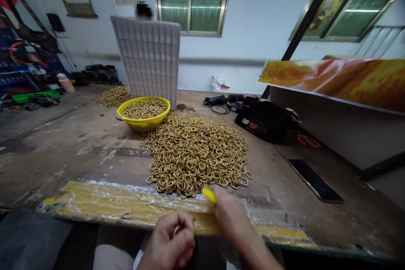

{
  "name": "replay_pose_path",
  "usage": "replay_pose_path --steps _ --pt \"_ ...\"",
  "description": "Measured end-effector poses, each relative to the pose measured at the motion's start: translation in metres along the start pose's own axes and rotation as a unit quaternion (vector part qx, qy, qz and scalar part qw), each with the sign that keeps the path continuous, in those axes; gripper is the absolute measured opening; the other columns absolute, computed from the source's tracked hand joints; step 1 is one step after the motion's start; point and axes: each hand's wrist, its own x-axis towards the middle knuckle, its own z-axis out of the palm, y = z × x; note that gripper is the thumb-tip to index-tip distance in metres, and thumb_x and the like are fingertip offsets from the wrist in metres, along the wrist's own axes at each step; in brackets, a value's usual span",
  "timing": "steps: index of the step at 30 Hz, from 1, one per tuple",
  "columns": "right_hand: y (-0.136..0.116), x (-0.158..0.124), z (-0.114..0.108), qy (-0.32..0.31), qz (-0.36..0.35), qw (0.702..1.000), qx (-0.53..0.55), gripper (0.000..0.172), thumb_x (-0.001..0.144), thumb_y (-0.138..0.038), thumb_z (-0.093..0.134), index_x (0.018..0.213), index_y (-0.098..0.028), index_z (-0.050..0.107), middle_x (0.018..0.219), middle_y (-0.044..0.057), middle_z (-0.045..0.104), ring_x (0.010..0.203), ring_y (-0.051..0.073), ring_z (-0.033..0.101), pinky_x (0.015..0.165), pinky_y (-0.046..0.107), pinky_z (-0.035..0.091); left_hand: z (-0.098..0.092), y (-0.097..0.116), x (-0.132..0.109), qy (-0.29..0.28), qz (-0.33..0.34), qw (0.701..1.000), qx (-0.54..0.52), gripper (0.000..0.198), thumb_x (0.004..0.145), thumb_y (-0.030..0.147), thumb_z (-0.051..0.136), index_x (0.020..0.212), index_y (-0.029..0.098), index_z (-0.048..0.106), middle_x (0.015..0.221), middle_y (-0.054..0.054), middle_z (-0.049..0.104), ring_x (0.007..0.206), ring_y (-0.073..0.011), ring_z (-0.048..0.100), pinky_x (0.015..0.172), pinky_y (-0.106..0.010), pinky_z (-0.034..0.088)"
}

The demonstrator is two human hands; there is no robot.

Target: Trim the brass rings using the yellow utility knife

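Note:
My left hand (172, 242) is closed at the table's front edge, with a brass-coloured ring (177, 230) held in its curled fingers. To its right, my right hand (233, 215) grips a tool with a yellow handle (209, 195); the handle's end pokes out past the fist, and the tool's working end cannot be made out. Just beyond both hands spreads a large pile of brass-coloured rings (199, 152). Behind the pile on the left, a yellow basin (144, 125) is filled with similar rings.
Yellow tape (126, 202) covers the table's front edge. A phone (314, 180) and a black bag (267, 119) lie on the right. A grey ribbed panel (150, 57) stands upright behind the basin, largely hiding a person. More rings (114, 96) lie at the far left.

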Motion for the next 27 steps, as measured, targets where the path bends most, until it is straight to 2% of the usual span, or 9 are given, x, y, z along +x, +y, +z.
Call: replay_pose_path --steps 2,5,8,10,13,16,21,24,27 --pt "0.013 0.012 -0.002 0.022 0.049 0.999 -0.011 0.024 0.082 0.0 0.042 0.086 -0.016 0.059 0.076 0.007 0.066 0.066 0.019 0.06 0.059 0.026 0.033 0.001 0.001 -0.007 -0.023 -0.003 1.0 -0.015 0.04 0.072 0.048 0.077 0.073 0.017 0.052 0.054 0.006 0.039 0.039 -0.0019 0.027 0.038 -0.016 0.019" --pt "0.011 0.026 -0.003 0.04 -0.021 0.997 0.055 0.018 0.083 -0.004 0.047 0.087 -0.017 0.058 0.081 0.004 0.064 0.074 0.017 0.059 0.065 0.025 0.036 -0.002 -0.004 -0.008 -0.005 -0.014 0.997 -0.075 0.041 0.073 0.05 0.076 0.075 0.019 0.049 0.052 0.008 0.037 0.038 -0.0022 0.023 0.036 -0.016 0.017" --pt "-0.015 0.04 0.003 0.018 -0.099 0.99 0.1 0.015 0.084 -0.006 0.05 0.082 -0.017 0.059 0.082 0.002 0.061 0.074 0.015 0.057 0.066 0.023 0.036 -0.008 -0.012 -0.001 0.039 -0.023 0.991 -0.122 0.04 0.077 0.047 0.073 0.074 0.02 0.043 0.053 0.008 0.035 0.037 -0.0026 0.021 0.035 -0.016 0.015" --pt "-0.035 0.053 0.01 0.005 -0.124 0.988 0.091 0.014 0.084 -0.007 0.051 0.083 -0.018 0.06 0.085 0.002 0.06 0.076 0.014 0.056 0.067 0.023 0.035 -0.013 -0.016 0.001 0.066 -0.034 0.987 -0.145 0.032 0.081 0.044 0.069 0.082 0.02 0.047 0.055 0.008 0.036 0.038 -0.003 0.021 0.035 -0.016 0.015" --pt "-0.058 0.075 0.02 -0.009 -0.12 0.992 0.043 0.015 0.083 -0.009 0.053 0.091 -0.018 0.062 0.093 0.003 0.06 0.079 0.015 0.057 0.068 0.024 0.036 -0.026 -0.019 0.0 0.083 -0.057 0.976 -0.195 0.032 0.083 0.043 0.066 0.103 0.021 0.054 0.058 0.007 0.04 0.037 -0.0037 0.024 0.034 -0.016 0.016" --pt "-0.069 0.095 0.029 -0.03 -0.091 0.995 0.016 0.016 0.077 -0.008 0.056 0.09 -0.016 0.062 0.097 0.006 0.061 0.077 0.017 0.058 0.066 0.026 0.035 -0.042 -0.026 -0.001 0.067 -0.077 0.964 -0.247 0.035 0.078 0.046 0.07 0.096 0.018 0.059 0.058 0.007 0.042 0.035 -0.0023 0.025 0.032 -0.016 0.017" --pt "-0.067 0.107 0.031 -0.028 -0.084 0.994 0.06 0.016 0.074 -0.004 0.055 0.083 -0.014 0.063 0.089 0.007 0.062 0.077 0.018 0.057 0.067 0.026 0.035 -0.055 -0.028 0.005 0.071 -0.081 0.967 -0.233 0.035 0.08 0.048 0.069 0.075 0.015 0.057 0.054 0.005 0.047 0.031 -0.0006 0.027 0.03 -0.014 0.015" --pt "-0.058 0.107 0.023 -0.012 -0.074 0.991 0.11 0.013 0.083 -0.011 0.051 0.079 -0.015 0.063 0.084 0.005 0.062 0.078 0.016 0.055 0.069 0.025 0.036 -0.051 -0.023 0.009 0.125 -0.091 0.961 -0.228 0.029 0.078 0.039 0.073 0.079 0.014 0.059 0.068 -0.001 0.059 0.036 -0.0023 0.039 0.03 -0.014 0.016" --pt "-0.048 0.099 0.013 -0.017 -0.061 0.98 0.189 0.021 0.09 -0.023 0.047 0.078 -0.016 0.062 0.073 0.002 0.058 0.067 0.013 0.053 0.064 0.023 0.038 -0.046 -0.019 0.014 0.168 -0.087 0.953 -0.236 0.029 0.074 0.034 0.078 0.081 0.012 0.06 0.067 0.0 0.053 0.047 -0.0055 0.047 0.032 -0.012 0.02"
